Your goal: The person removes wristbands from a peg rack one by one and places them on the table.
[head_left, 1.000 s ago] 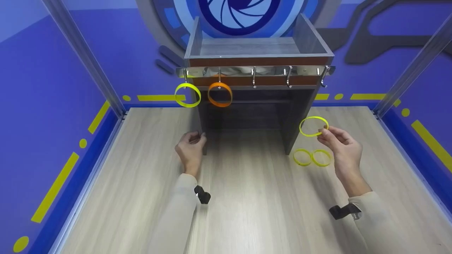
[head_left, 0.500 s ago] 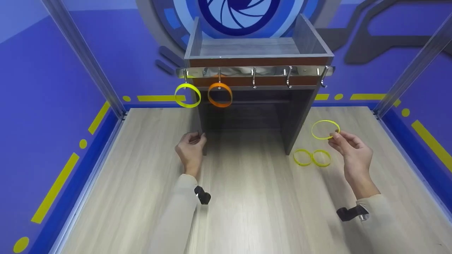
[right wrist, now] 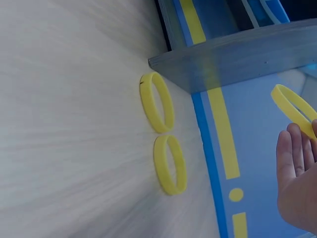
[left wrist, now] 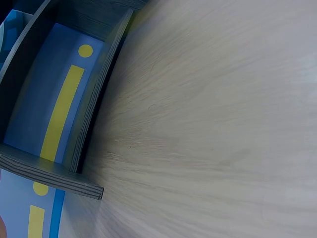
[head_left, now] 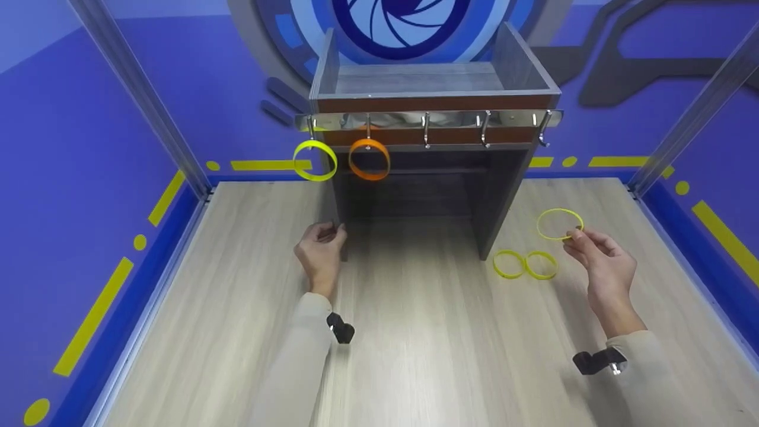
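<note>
My right hand (head_left: 611,270) pinches a thin yellow wristband (head_left: 560,224) between thumb and fingertips, held up to the right of the grey rack (head_left: 501,207). Two more yellow wristbands (right wrist: 157,102) lie side by side on the table, below and left of that hand. My left hand (head_left: 318,255) stays by the rack's left front foot, fingers loosely curled, nothing visible in them; only a sliver of it shows in the left wrist view. From the leftmost hook hangs a yellow wristband (head_left: 296,166), and an orange wristband (head_left: 386,166) hangs on the hook beside it.
A metal hook rail (head_left: 456,120) with several hooks runs across the rack's front, below an open top tray (head_left: 415,77). Blue walls (head_left: 89,178) enclose the wooden table (head_left: 415,332) at the left, back and right.
My right hand has moved right and back towards me with the yellow wristband, away from the rack. My left hand and the other wristbands have stayed in place.
</note>
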A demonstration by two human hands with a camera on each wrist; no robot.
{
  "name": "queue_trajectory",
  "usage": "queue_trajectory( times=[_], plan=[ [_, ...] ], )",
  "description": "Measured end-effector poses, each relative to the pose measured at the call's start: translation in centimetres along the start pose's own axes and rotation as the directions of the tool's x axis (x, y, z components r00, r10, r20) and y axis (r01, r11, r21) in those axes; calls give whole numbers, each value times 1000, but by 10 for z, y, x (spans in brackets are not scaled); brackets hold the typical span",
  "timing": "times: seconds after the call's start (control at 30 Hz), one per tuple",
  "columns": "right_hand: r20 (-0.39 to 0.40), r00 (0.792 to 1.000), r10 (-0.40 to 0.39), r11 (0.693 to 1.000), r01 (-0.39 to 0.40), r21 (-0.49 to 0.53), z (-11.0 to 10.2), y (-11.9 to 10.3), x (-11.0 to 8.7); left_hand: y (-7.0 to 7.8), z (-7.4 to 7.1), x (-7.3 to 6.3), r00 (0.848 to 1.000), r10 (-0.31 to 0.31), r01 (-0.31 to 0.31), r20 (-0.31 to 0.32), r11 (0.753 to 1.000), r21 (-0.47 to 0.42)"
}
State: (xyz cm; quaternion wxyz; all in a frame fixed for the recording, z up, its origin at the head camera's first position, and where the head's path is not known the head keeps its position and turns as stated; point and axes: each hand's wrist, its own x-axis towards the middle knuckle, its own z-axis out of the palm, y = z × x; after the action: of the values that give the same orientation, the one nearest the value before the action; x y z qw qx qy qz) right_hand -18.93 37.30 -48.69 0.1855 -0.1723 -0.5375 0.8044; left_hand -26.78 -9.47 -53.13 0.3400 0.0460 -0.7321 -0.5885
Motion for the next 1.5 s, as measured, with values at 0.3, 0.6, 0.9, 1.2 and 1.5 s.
queue_trajectory(
  times=[0.3,0.6,0.9,1.2,1.5],
  plan=[
    [-27,999,22,999,-21,51,-13,7,4,1,0,0,999,-44,43,7,999,15],
    [-51,997,54,996,-50,77,-27,9,8,2,0,0,999,-53,53,3,998,14],
    [-106,993,57,996,-50,72,-39,13,9,1,1,0,998,-58,58,2,998,9],
    [-158,984,85,993,-96,-61,-55,21,13,0,1,0,1000,-22,22,-4,1000,7],
    [-201,970,140,985,-157,-75,-67,33,19,0,1,0,1000,19,-19,-9,1000,4]
  ],
)
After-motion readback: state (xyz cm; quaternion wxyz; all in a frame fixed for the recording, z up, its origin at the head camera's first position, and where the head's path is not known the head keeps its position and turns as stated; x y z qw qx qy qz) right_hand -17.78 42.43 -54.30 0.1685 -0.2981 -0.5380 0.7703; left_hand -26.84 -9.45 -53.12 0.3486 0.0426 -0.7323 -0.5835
